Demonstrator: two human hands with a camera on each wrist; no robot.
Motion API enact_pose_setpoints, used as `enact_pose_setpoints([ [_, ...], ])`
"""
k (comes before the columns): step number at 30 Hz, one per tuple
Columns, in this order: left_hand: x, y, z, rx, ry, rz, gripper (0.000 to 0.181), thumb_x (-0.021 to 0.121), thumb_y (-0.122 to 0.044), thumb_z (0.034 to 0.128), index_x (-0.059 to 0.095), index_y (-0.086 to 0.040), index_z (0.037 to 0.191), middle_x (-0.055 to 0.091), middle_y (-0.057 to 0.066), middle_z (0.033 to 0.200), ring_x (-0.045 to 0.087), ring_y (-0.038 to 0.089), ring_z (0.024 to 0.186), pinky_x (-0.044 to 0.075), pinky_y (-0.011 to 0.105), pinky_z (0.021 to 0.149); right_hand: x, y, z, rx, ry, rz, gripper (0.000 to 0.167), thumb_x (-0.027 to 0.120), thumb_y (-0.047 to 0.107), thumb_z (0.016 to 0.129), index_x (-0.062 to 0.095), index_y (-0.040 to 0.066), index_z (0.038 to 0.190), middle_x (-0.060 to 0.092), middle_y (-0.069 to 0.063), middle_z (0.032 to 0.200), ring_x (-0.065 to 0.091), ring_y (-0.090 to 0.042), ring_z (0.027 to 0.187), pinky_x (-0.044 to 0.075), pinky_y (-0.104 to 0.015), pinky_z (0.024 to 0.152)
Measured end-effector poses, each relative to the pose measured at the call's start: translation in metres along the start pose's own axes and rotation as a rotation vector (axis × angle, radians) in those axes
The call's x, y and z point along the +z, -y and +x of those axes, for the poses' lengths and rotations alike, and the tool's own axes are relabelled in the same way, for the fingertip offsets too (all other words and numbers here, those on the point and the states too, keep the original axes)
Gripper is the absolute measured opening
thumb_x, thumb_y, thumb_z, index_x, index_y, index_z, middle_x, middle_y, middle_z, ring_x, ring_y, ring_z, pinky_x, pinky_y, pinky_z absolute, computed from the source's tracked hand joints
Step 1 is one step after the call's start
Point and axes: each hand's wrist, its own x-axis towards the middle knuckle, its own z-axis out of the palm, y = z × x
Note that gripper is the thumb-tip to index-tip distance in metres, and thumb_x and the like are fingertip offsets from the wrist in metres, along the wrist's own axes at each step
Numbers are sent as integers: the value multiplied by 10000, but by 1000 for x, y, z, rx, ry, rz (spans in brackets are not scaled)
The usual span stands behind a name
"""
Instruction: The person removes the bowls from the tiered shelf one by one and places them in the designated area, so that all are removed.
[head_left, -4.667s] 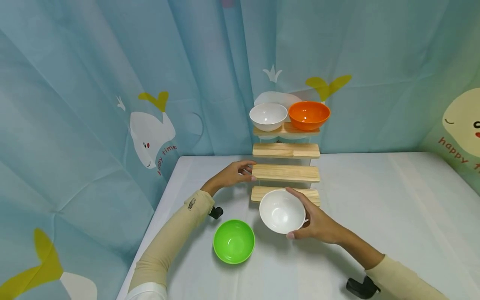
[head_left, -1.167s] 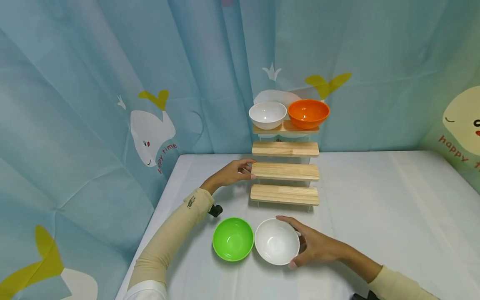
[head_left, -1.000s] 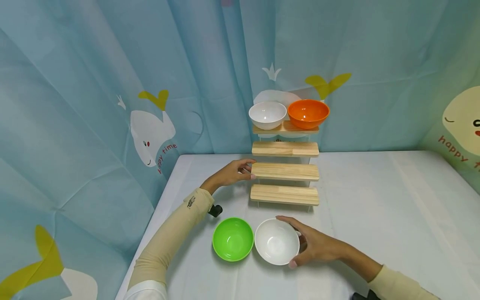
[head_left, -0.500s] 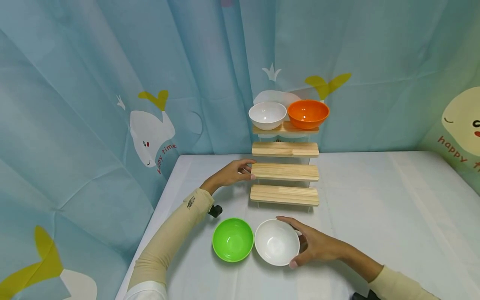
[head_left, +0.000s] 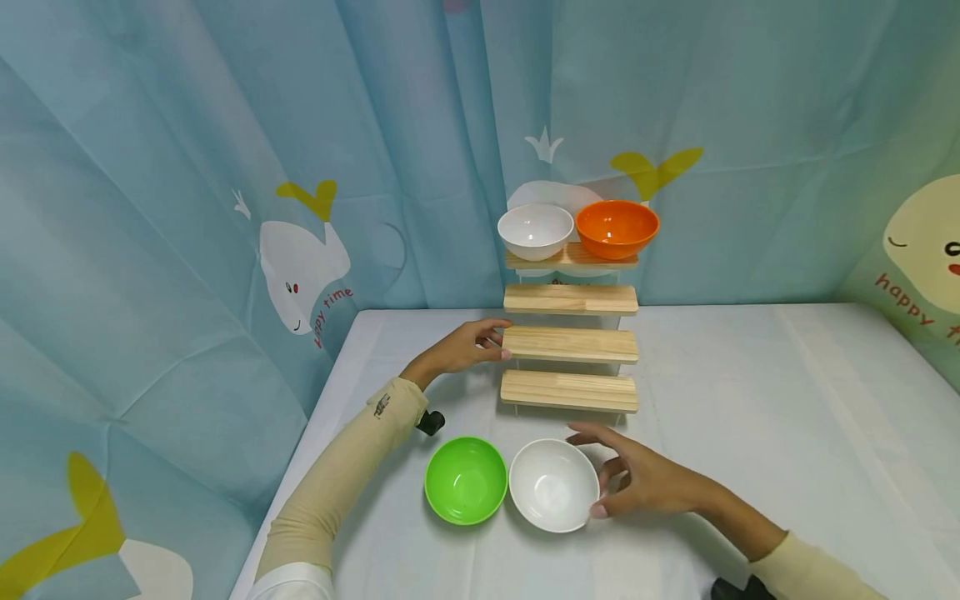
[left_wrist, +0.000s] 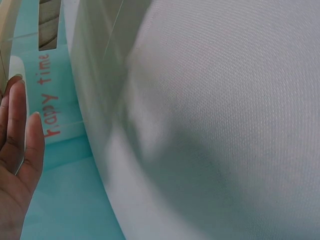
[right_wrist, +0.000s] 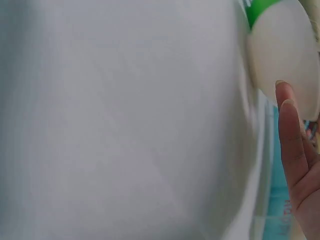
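On the woven-looking tabletop, a round white bowl sits between a green bowl and the right hand, fingers parted and empty, while the left hand, relaxed, touches a tiered wooden rack.

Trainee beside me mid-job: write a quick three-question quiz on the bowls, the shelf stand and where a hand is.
1. How many bowls sit on the top shelf of the four-tier stand, and in which colours?
2. True or false: the green bowl stands on the tablecloth, to the left of the front white bowl.
3. The left hand is at the end of which shelf?
A top shelf
B second shelf from the bottom
C lowest shelf

Key:
1. Two: the upper white bowl and the orange bowl.
2. True.
3. B.
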Motion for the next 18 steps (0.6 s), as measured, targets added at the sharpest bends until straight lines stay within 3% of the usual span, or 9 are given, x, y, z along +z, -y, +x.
enact_pose_setpoints([
  [7,0,0,0,2,-7,3,612,695,-278,967,457,-154,1517,609,105,1276,589,248,1181,521,368,934,-20,15,-4,-52,-42,-9,924,789,33,844,247,135,1585,307,-337,1502,709,-233,865,597,-355,670],
  [10,1,-1,0,-1,-7,2,609,692,-283,969,457,-160,1517,607,101,1281,591,244,1175,522,368,936,-32,24,-6,-76,-69,-26,929,779,8,847,228,95,1589,314,-336,1499,710,-239,871,595,-355,661],
  [14,1,-1,-1,4,-7,5,613,689,-285,973,451,-145,1520,605,105,1289,592,245,1172,521,375,941,-51,39,-8,-102,-121,-75,930,774,0,851,214,75,1590,353,-231,1522,710,-243,880,598,-349,686],
  [18,1,0,0,10,-1,6,630,684,-280,978,430,-118,1531,598,119,1298,589,256,1177,519,375,946,-71,57,-10,-123,-178,-134,945,773,-15,847,217,121,1598,411,-59,1508,707,-237,876,596,-344,702],
])
